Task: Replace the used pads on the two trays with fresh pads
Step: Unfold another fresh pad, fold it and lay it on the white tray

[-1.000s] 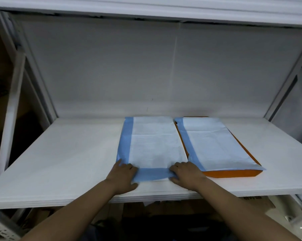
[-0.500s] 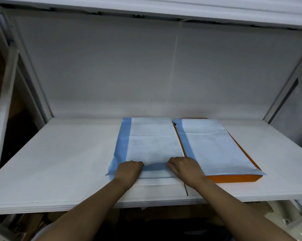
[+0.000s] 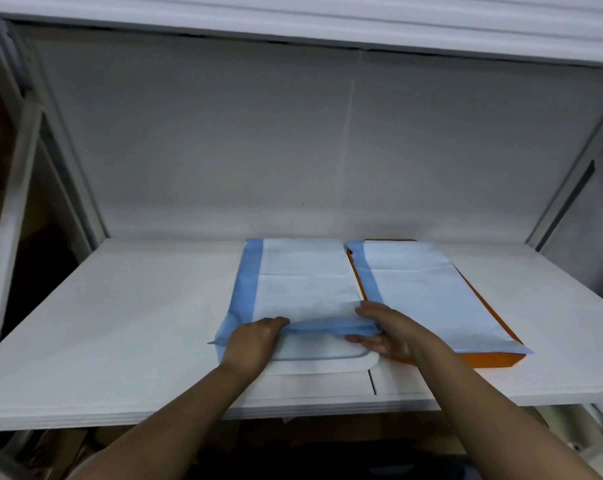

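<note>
Both hands, left [image 3: 255, 337] and right [image 3: 386, 332], pinch the left pad's [image 3: 303, 289] near edge, peeling it off the white tray [image 3: 328, 363]; next, lift it away.

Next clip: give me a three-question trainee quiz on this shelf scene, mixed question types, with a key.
1. True or false: both hands grip the near edge of the left pad.
2. What colour is the tray under the right pad?
3. The near end of the white tray is: A) fully covered, B) uncovered, C) off the shelf.

Key: 1. True: left hand and right hand both hold the blue edge. 2. Orange. 3. B.
</note>
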The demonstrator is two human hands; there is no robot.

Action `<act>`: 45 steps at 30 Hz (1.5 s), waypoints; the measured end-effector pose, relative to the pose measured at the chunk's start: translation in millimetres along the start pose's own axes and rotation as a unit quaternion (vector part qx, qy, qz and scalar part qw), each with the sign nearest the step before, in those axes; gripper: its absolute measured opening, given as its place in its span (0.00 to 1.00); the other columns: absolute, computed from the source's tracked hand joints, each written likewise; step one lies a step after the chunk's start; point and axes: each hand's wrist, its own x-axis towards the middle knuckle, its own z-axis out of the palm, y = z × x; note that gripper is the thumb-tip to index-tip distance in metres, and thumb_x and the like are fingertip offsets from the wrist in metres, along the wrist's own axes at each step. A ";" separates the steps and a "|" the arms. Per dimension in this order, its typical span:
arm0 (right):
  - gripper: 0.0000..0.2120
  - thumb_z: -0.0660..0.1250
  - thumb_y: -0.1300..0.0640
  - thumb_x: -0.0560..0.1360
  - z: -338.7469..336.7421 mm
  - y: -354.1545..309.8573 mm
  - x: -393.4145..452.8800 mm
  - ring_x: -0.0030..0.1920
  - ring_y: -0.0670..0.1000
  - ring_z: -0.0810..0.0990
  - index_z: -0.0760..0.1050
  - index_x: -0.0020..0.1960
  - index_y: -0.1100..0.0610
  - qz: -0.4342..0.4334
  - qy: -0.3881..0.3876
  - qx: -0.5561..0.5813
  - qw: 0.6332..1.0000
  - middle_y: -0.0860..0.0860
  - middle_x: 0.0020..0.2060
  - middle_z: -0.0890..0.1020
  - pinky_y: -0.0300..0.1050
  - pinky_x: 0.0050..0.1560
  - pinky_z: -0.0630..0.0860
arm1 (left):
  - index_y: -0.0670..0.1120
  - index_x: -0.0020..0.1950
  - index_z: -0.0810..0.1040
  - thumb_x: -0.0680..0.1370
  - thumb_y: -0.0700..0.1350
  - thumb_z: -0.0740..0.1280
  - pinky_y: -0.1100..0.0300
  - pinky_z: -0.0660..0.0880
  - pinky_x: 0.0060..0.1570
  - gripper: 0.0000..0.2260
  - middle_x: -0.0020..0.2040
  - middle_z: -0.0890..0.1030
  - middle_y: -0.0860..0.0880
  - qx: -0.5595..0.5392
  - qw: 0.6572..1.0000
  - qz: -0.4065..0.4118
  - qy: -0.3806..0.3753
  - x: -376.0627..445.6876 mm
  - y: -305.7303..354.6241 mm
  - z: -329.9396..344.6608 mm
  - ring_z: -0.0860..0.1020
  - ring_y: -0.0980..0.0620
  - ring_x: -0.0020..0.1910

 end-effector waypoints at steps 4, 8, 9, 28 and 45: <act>0.13 0.63 0.64 0.78 9.4 2.8 0.0 0.46 0.52 0.78 0.76 0.62 0.58 0.014 -0.011 -0.012 1.000 0.57 0.61 0.74 0.39 0.32 0.81 | 0.49 0.55 0.82 0.70 0.42 0.62 0.64 0.79 0.36 0.16 0.46 0.85 0.52 -0.035 0.998 0.043 -0.003 -10.9 -1.5 -6.7 0.83 0.54 0.41; 0.17 0.58 0.67 0.79 14.3 -0.6 4.5 0.44 0.50 0.76 0.73 0.66 0.58 0.009 0.008 0.000 1.000 0.58 0.59 0.75 0.35 0.29 0.78 | 0.52 0.56 0.81 0.67 0.51 0.59 0.67 0.73 0.43 0.20 0.47 0.84 0.56 -0.019 0.998 0.052 -0.024 -32.5 -10.1 -20.8 0.82 0.55 0.43; 0.18 0.58 0.68 0.79 14.9 -0.5 5.4 0.44 0.51 0.77 0.73 0.66 0.59 0.010 0.010 0.026 1.000 0.58 0.57 0.77 0.35 0.30 0.78 | 0.52 0.57 0.80 0.68 0.52 0.59 0.65 0.73 0.45 0.20 0.49 0.83 0.55 -0.030 0.999 0.017 -0.006 -39.0 -13.4 -23.8 0.81 0.54 0.45; 0.08 0.60 0.72 0.77 10.2 2.1 2.5 0.31 0.56 0.84 0.78 0.48 0.66 0.004 -0.018 0.210 0.978 0.61 0.36 0.84 0.44 0.33 0.82 | 0.34 0.65 0.69 0.74 0.70 0.52 0.38 0.77 0.46 0.41 0.55 0.78 0.28 -0.822 0.265 -0.503 -0.015 -31.4 13.6 -53.7 0.81 0.32 0.49; 0.13 0.64 0.69 0.76 -12.4 6.7 16.0 0.50 0.55 0.80 0.79 0.56 0.57 -0.020 -0.053 -0.091 0.994 0.59 0.52 0.81 0.40 0.39 0.80 | 0.49 0.74 0.60 0.75 0.38 0.69 0.67 0.73 0.24 0.31 0.52 0.77 0.44 -0.421 0.738 -0.490 -0.192 4.1 -39.8 -67.0 0.77 0.49 0.38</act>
